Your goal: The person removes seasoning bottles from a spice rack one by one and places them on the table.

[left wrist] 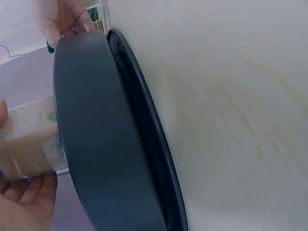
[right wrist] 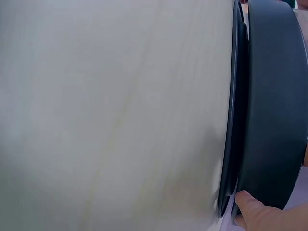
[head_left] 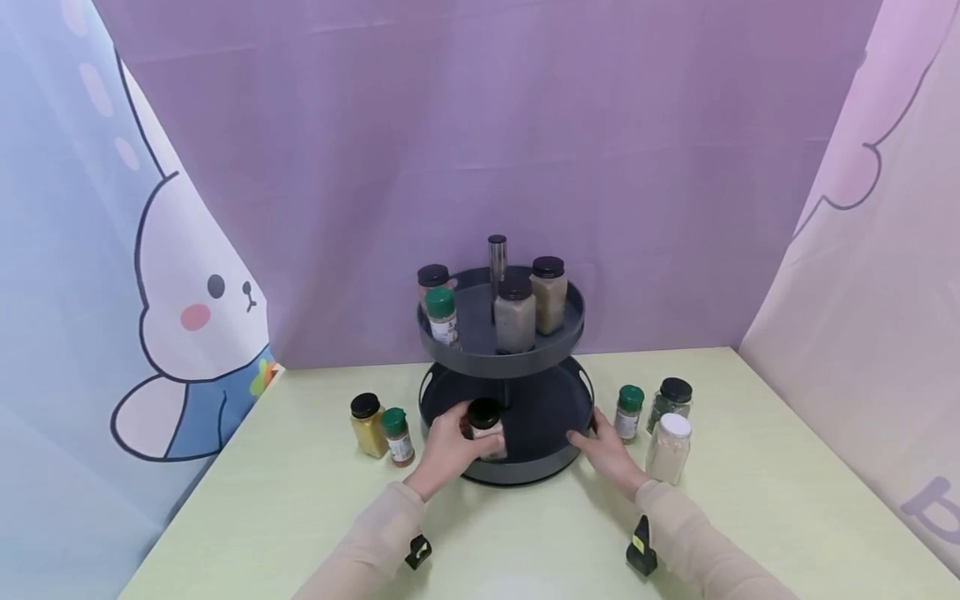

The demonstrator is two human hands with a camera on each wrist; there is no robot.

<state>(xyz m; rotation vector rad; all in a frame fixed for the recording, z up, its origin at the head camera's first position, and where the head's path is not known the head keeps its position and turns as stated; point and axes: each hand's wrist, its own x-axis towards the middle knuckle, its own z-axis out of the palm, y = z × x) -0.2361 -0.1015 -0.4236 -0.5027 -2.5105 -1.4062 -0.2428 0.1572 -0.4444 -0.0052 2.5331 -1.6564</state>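
Grips a clear, square-sided glass or plastic jar with beige contents and a black lid (head_left: 489,427) in left hand (head_left: 450,447), with thumb across the front. Holds it upright at the front left of the lower tier (head_left: 525,473) of a dark grey, round, two-tier stand (head_left: 487,365). Cannot tell if touching the tier floor, with base hidden behind the wall. Pinches the right rim of the same tier with right hand (head_left: 609,454), probably to steady it.

Looks like the placing step, probably partway through loading. Likely calls next for seating the jar flat, then loosening left fingers and backing out without clipping the upper tier (head_left: 474,304).

After that, would call for another container from the counter (head_left: 525,542): to the left, a yellow-filled jar with black lid (head_left: 370,433) or a small green-capped clear bottle (head_left: 401,448); near the right hand, a second small green-capped bottle (head_left: 627,423), a black-lidded jar with dark green contents (head_left: 670,407) or a white-lidded clear jar with pale contents (head_left: 667,458).
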